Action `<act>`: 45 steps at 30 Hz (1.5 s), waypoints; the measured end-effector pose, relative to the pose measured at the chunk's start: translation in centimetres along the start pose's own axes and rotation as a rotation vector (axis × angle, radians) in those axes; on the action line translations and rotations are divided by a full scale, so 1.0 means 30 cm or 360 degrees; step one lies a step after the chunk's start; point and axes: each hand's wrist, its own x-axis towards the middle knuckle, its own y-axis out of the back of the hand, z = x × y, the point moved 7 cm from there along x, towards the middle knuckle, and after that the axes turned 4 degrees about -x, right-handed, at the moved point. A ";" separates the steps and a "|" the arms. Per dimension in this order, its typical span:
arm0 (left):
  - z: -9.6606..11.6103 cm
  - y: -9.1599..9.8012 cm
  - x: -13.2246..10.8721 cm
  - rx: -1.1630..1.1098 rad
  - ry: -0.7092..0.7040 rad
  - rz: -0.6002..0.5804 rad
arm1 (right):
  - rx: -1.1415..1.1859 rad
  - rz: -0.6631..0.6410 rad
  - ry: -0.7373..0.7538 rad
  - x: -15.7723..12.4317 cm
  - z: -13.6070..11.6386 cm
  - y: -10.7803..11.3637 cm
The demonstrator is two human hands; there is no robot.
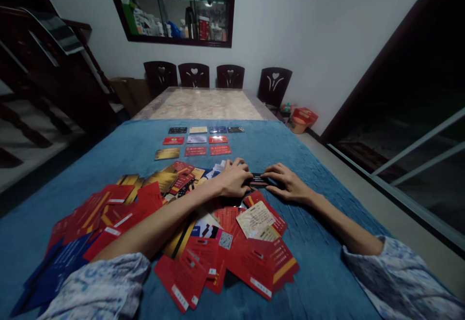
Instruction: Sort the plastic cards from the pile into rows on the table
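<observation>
My left hand [234,178] and my right hand [286,183] meet over a dark card [258,181] with a red stripe, lying on the blue cloth [312,242]. Both hands pinch its ends with curled fingers. Under and around my left forearm spreads a loose pile of red, gold and blue cards [203,242]. Beyond my hands, several cards lie in neat rows [198,141], three rows deep, with a gold card [167,153] at the near left.
The blue cloth covers the near part of a long marble-topped table [203,104]. Several dark chairs [274,85] stand at its far end. A glass wall cabinet [174,5] hangs above. A red basket [303,118] sits on the floor at right.
</observation>
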 end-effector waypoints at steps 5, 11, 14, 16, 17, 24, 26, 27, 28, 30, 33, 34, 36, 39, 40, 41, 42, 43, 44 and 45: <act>-0.015 -0.005 0.001 -0.0043 -0.0008 -0.0024 | 0.0011 -0.0023 -0.0024 0.006 -0.010 0.002; -0.016 -0.007 0.000 -0.0082 -0.0100 -0.0019 | 0.0010 0.0016 -0.0014 0.003 -0.011 0.001; -0.021 -0.001 -0.002 -0.0091 -0.0109 -0.0034 | 0.0009 0.0031 -0.0004 0.004 -0.020 0.005; -0.022 0.004 -0.003 -0.0082 -0.0096 -0.0041 | 0.0008 0.0040 0.0018 0.007 -0.030 0.011; -0.023 0.007 -0.004 -0.0070 -0.0081 -0.0043 | 0.0005 0.0048 0.0028 0.008 -0.034 0.014; -0.019 0.026 -0.002 -0.0070 -0.0048 0.0001 | -0.0108 0.0148 0.0094 0.010 -0.046 0.022; -0.024 0.028 0.001 -0.0074 -0.0054 0.0020 | -0.0171 0.0195 0.0099 0.009 -0.046 0.025; -0.026 0.028 0.002 -0.0072 -0.0063 0.0030 | -0.0202 0.0207 0.0096 0.008 -0.046 0.025; -0.027 0.029 0.002 -0.0067 -0.0079 0.0040 | -0.0231 0.0216 0.0092 0.008 -0.047 0.026; -0.026 0.031 0.002 -0.0049 -0.0115 0.0059 | -0.0282 0.0212 0.0083 0.007 -0.047 0.026; -0.025 0.034 0.000 -0.0016 -0.0132 0.0087 | -0.0334 0.0208 0.0092 0.006 -0.048 0.024; -0.026 0.035 -0.001 -0.0010 -0.0126 0.0094 | -0.0336 0.0213 0.0098 0.004 -0.047 0.023; -0.028 0.037 0.000 -0.0012 -0.0111 0.0118 | -0.0312 0.0228 0.0094 0.001 -0.041 0.020; -0.033 0.039 0.004 -0.0046 -0.0095 0.0171 | -0.0238 0.0261 0.0046 -0.004 -0.022 0.014; -0.035 0.038 0.005 -0.0062 -0.0089 0.0184 | -0.0218 0.0282 0.0024 -0.006 -0.014 0.014; -0.038 0.037 0.007 -0.0080 -0.0081 0.0195 | -0.0207 0.0309 0.0000 -0.008 -0.008 0.015; -0.041 0.036 0.009 -0.0098 -0.0073 0.0206 | -0.0202 0.0343 -0.0021 -0.010 -0.002 0.017; -0.045 0.035 0.011 -0.0114 -0.0064 0.0222 | -0.0200 0.0376 -0.0042 -0.010 0.003 0.020; -0.048 0.035 0.012 -0.0129 -0.0054 0.0243 | -0.0197 0.0402 -0.0061 -0.010 0.006 0.023; -0.052 0.034 0.013 -0.0140 -0.0042 0.0263 | -0.0190 0.0419 -0.0071 -0.009 0.008 0.024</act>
